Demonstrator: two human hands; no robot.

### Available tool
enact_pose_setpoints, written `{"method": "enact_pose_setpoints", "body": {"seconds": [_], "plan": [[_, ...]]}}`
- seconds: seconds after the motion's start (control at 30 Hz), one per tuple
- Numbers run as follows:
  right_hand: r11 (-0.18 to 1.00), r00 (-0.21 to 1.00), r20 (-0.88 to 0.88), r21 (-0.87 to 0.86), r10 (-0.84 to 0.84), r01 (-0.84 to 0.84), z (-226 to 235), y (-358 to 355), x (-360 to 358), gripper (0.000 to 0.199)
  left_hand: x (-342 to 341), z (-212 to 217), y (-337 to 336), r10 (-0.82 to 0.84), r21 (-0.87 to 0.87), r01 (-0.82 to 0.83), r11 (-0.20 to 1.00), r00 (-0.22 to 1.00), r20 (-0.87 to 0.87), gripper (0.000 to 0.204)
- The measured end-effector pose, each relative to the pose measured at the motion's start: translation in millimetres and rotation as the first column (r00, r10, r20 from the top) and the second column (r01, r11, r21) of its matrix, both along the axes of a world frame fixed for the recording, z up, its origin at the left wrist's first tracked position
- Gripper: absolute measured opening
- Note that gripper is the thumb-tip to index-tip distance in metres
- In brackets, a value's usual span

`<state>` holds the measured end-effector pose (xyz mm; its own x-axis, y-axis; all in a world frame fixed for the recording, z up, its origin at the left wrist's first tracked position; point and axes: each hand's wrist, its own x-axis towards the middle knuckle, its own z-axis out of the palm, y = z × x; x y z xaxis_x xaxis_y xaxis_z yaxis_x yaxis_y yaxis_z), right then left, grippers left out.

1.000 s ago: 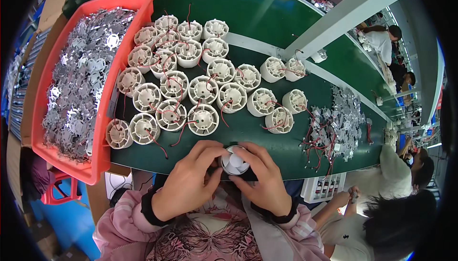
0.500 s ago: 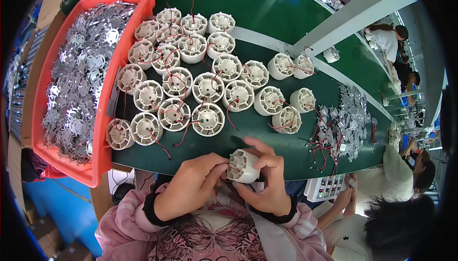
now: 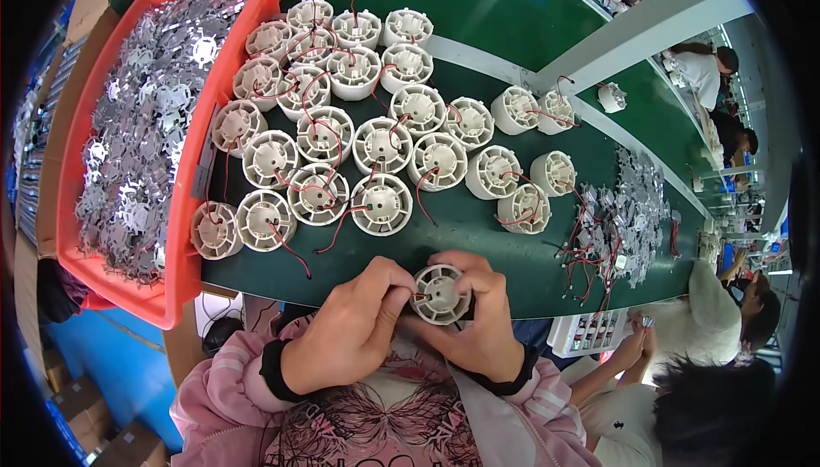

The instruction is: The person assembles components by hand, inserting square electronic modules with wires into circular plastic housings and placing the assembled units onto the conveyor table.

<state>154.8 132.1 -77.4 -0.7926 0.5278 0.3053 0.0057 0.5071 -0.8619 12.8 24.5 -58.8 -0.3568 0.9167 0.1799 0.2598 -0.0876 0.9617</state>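
Left hand [image 3: 348,337]: finger and thumb pinch a little red wire [image 3: 419,295]
Right hand [image 3: 483,322]: grips the white cup [image 3: 442,296] from its right side
White cup: between both hands, by the bench's [image 3: 542,279] near edge
Other cups [image 3: 383,146]: bunched on the bench
Red tub [image 3: 184,249]: full of shiny metal bits [image 3: 141,151]

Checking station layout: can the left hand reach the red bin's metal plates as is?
Probably yes: the metal plates lie uncovered in the red bin, left of the left hand, though it seems busy at the white slotted housing.
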Motion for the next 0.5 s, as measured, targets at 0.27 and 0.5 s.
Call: {"method": "enact_pose_setpoints", "body": {"seconds": [0.27,0.5], "plan": [[0.926,0.956,0.291,0.37,-0.04,-0.073,12,12,-2,0.067,-2,-5,-2,0.039,-0.174,-0.043,0.984,0.999,-0.029,0.008],[0.948,0.975,0.217,0.318,-0.049,-0.023,26,22,-4,0.056,-1,-5,3,0.118,-0.122,-0.175,0.977,0.92,-0.375,0.009]]}}
